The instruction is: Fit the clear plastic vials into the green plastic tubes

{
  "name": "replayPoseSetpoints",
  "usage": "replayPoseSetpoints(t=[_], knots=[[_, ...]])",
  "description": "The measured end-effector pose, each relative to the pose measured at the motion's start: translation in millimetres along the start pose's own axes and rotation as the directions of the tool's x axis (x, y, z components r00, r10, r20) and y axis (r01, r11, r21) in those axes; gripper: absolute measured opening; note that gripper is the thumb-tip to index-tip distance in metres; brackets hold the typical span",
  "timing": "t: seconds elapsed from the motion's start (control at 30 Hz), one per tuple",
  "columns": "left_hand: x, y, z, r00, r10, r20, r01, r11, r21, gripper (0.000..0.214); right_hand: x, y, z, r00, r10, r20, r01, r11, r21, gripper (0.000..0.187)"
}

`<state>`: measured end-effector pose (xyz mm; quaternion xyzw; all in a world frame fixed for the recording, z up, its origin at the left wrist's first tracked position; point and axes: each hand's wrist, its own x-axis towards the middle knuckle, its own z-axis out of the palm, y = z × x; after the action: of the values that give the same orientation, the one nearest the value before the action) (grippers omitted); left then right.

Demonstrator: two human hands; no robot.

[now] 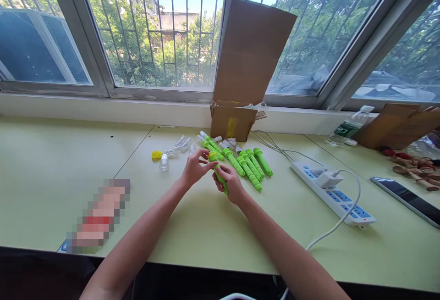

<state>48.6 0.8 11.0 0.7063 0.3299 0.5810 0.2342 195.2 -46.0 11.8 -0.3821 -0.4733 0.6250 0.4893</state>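
Note:
My right hand (231, 183) is wrapped round a green plastic tube (221, 180), which tilts up toward my other hand. The fingers of my left hand (196, 168) are closed in a pinch at the tube's upper end, on a small yellow piece (212, 154); its exact shape is partly hidden. Just beyond my hands lie several more green ribbed tubes (250, 171), some with clear ends. To the left of my left hand are several clear plastic caps (164, 163) and a yellow piece (156, 155).
An upright-flapped cardboard box (227, 121) stands against the window sill behind the tubes. On the right are a white power strip (333, 194) with cables, a phone (405, 199), a plastic bottle (350, 125) and wooden items (417, 176). A blurred-out object (99, 217) lies at left.

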Motion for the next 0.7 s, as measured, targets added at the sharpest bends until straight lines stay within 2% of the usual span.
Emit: replayPoseSetpoints(t=[0.1,0.23,0.7], knots=[[0.3,0.8,0.5,1.000,-0.010,-0.004,0.010,1.000,-0.013,0.032,-0.5,-0.1,2.0,1.000,-0.010,-0.023,0.010,1.000,-0.013,0.034],[0.4,2.3,0.1,1.000,-0.012,-0.009,0.012,1.000,-0.022,0.031,-0.1,-0.2,3.8,0.998,-0.025,-0.055,0.023,0.999,-0.028,0.043],[0.6,1.5,-0.2,1.000,-0.004,-0.010,0.004,1.000,-0.011,0.031,3.0,2.0,-1.4,0.993,-0.112,-0.034,0.110,0.991,-0.071,0.033]])
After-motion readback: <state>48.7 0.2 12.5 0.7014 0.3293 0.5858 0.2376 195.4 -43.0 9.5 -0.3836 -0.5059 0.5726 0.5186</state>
